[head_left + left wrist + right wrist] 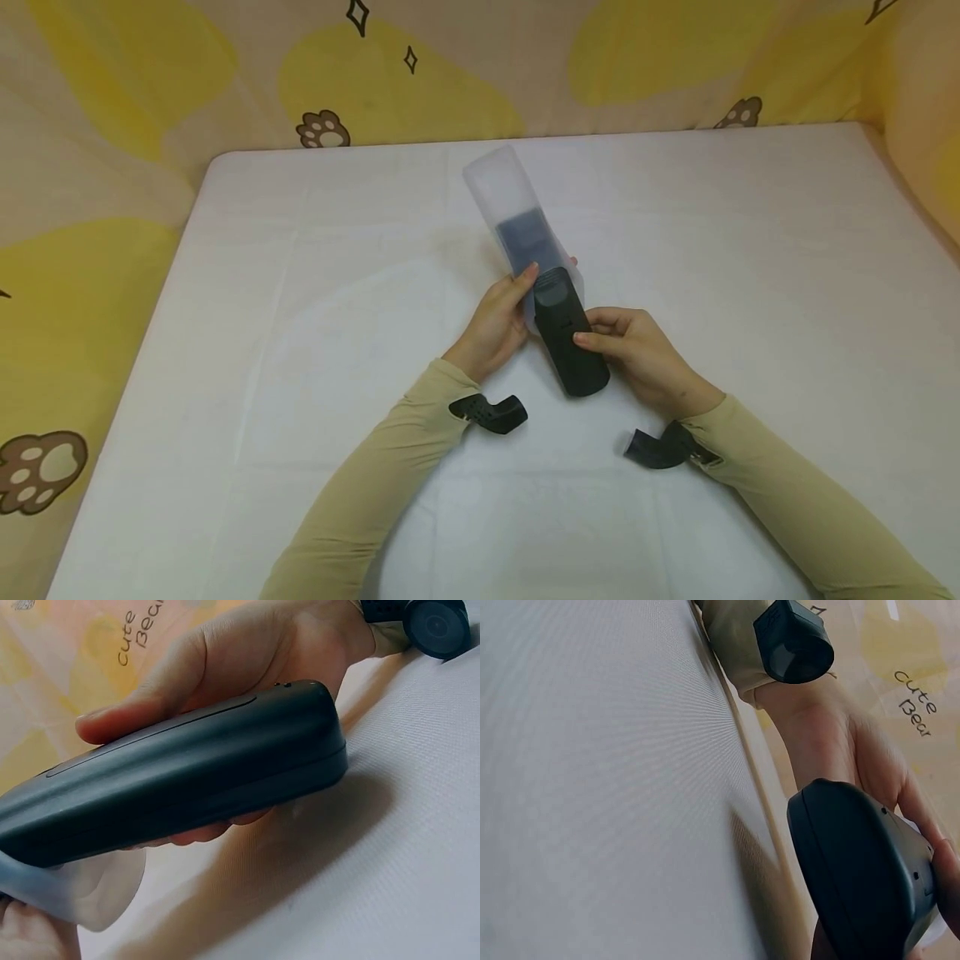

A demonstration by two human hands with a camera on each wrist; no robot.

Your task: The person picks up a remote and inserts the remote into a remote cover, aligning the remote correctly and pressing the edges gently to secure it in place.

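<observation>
White tabletop [315, 333]: left hand [492, 325] curled round clear case [501, 183], right hand [645, 358] pinching black device [567, 342]; slack pinch might drop it.

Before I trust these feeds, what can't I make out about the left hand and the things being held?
Head view: part of the left hand, hidden behind the translucent case.
Head view: the case's near end, partly covered by the black device.
Head view: the dark shape, blurred by the case's cloudy wall.
Left wrist: the device's far end, cut off by the left edge.
</observation>
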